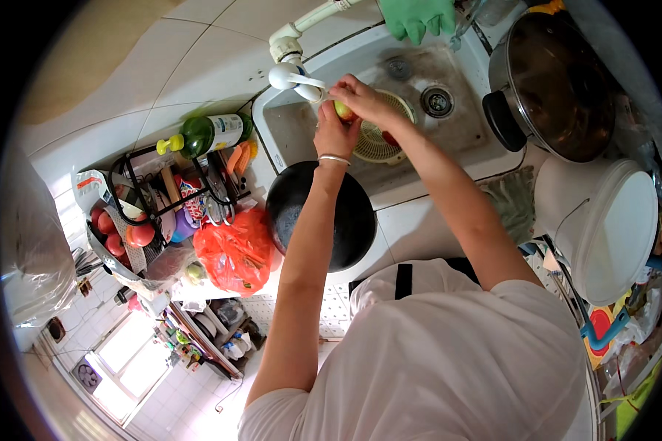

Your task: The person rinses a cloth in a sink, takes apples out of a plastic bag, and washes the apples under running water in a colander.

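A small round yellow-green and reddish fruit or vegetable (343,111) is between my two hands, just beside the white faucet (295,79). My left hand (335,132), with a pale bracelet on its wrist, grips it from below. Over its upper side bends my right hand (364,102), its fingers pointing towards the spout. Beneath the hands, a cream plastic strainer basket (387,155) sits in the sink (463,157) and holds something red, partly hidden by my right forearm. Whether water runs from the spout is hard to tell.
A black wok (358,220) stands at the sink's near left corner, under my left forearm. Left of it are a red plastic bag (234,251), a black rack (160,209) and a green bottle (198,135). A lidded pot (557,88) and white bucket (612,231) stand right.
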The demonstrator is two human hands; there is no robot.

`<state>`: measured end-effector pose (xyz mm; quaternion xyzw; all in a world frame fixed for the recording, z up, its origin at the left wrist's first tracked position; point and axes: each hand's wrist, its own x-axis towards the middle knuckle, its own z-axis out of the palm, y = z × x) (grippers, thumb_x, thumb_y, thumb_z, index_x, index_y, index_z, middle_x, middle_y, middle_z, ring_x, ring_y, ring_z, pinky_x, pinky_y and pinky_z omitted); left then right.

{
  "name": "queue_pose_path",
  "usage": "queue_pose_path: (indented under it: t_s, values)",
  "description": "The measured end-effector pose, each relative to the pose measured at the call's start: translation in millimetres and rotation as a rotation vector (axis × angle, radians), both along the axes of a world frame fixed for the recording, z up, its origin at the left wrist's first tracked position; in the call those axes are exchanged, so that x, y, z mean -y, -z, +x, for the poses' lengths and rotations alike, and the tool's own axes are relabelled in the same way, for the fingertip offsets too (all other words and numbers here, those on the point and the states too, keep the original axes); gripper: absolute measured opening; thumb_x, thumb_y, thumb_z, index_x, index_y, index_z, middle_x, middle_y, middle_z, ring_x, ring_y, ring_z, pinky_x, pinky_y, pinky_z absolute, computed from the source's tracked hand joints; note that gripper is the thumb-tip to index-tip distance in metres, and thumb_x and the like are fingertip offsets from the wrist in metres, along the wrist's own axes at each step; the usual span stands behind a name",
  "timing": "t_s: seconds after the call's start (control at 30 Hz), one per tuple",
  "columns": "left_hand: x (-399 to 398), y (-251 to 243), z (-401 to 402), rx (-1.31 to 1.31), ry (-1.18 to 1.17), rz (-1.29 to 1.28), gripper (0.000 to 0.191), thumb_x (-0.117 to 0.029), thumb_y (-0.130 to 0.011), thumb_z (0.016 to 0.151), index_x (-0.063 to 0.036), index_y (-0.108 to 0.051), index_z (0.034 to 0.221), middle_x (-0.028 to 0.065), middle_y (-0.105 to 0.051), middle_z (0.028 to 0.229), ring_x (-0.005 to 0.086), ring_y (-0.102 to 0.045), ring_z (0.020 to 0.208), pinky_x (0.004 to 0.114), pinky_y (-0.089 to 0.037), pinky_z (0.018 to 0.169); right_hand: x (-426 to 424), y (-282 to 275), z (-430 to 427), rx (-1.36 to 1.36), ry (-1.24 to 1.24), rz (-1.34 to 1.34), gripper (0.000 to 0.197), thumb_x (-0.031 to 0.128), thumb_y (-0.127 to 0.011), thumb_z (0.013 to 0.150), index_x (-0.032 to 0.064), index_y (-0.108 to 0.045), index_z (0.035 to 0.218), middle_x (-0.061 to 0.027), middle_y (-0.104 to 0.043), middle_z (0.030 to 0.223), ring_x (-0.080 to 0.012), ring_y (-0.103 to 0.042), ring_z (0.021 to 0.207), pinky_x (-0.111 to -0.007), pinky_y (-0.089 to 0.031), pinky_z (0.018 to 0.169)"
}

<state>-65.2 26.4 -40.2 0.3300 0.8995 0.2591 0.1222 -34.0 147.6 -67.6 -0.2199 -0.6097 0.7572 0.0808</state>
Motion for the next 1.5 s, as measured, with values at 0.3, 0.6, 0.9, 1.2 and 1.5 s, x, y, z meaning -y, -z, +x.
queue_pose_path:
  t_s: [0.3,0.6,0.9,1.2,1.5]
  values:
    - [7,12,10,-0.266,0.038,-0.075,0.064,-0.033,-0.068,0.077,-0.0085,-0.034,0.125,0.0164,-0.048,0.120,0.0389,-0.056,0.097,0.047,-0.048,0.074,16,-1,22,-0.053,0.162,-0.640,0.026,0.026,-0.048,0.094,0.0055,-0.058,0.106,-0.0050,-0.058,0.101,-0.0140,-0.053,0.095,-0.030,-0.043,0.084]
    - [5,11,-1,-0.051,0.051,-0.024,0.067,-0.034,-0.070,0.074,-0.0092,-0.033,0.124,0.0184,-0.052,0.116,0.0408,-0.056,0.098,0.046,-0.047,0.078,9,12,39,-0.317,-0.076,-0.134,0.045,0.028,-0.055,0.090,0.0067,-0.042,0.128,-0.0066,-0.046,0.123,-0.0174,-0.043,0.114,-0.032,-0.036,0.097]
    - [7,9,-11,0.567,0.240,0.302,0.054,-0.045,-0.049,0.093,-0.0090,-0.030,0.129,0.0157,-0.055,0.113,0.0266,-0.056,0.102,0.035,-0.044,0.087,-39,-28,12,0.392,-0.521,0.017,0.054,0.052,-0.034,0.089,0.0052,-0.059,0.099,-0.0086,-0.063,0.071,-0.0305,-0.062,0.074,-0.040,-0.048,0.070]
    - [3,30,-17,1.114,-0.064,0.578,0.062,-0.055,-0.029,0.095,-0.0079,-0.040,0.133,0.0099,-0.049,0.128,0.0230,-0.050,0.116,0.034,-0.042,0.097,2,-11,19,0.191,0.020,0.589,0.045,0.042,-0.050,0.086,0.0063,-0.054,0.113,-0.0190,-0.063,0.092,-0.0356,-0.061,0.089,-0.043,-0.049,0.078]
    - [-5,1,-17,1.672,-0.175,0.407,0.075,-0.073,-0.035,0.082,-0.0121,-0.048,0.123,0.0132,-0.061,0.100,0.0309,-0.063,0.072,0.043,-0.055,0.061,-16,-15,48,-0.303,0.038,0.745,0.047,0.038,-0.061,0.083,0.0067,-0.049,0.116,-0.0170,-0.059,0.109,-0.0363,-0.059,0.096,-0.040,-0.048,0.080]
